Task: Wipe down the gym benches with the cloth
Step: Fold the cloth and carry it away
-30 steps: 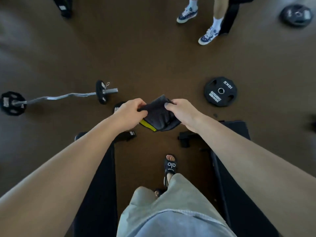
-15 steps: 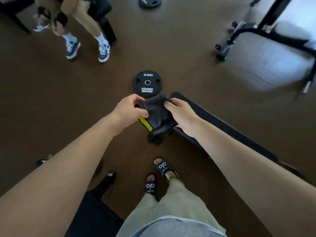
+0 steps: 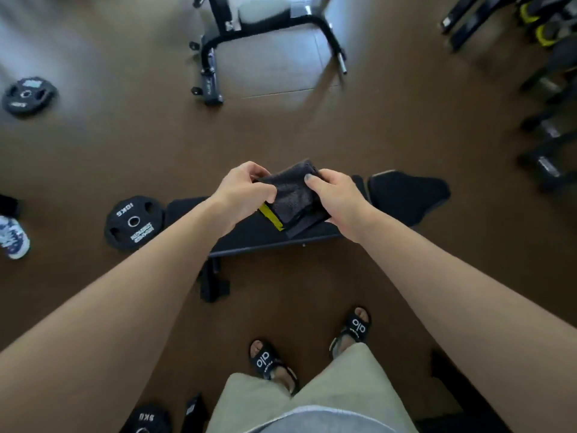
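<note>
A folded dark grey cloth (image 3: 292, 196) with a yellow edge is held in the air between both hands. My left hand (image 3: 242, 193) pinches its left side and my right hand (image 3: 338, 198) grips its right side. Directly below them a black flat gym bench (image 3: 256, 234) lies crosswise on the brown floor, its wider pad (image 3: 406, 193) at the right end. The cloth hangs above the bench pad and does not plainly touch it.
A 10 kg weight plate (image 3: 134, 223) lies left of the bench, another plate (image 3: 28, 95) at far left, a 5 kg plate (image 3: 146, 418) by my feet. A black-framed bench (image 3: 265, 17) stands at the back. A dumbbell rack (image 3: 549, 89) fills the right. Someone's sneaker (image 3: 12, 237) shows at left.
The view has swung right, so the bench now lies crosswise straight ahead. Both hands keep holding the cloth in the same way. The other person has slipped to the left edge.
</note>
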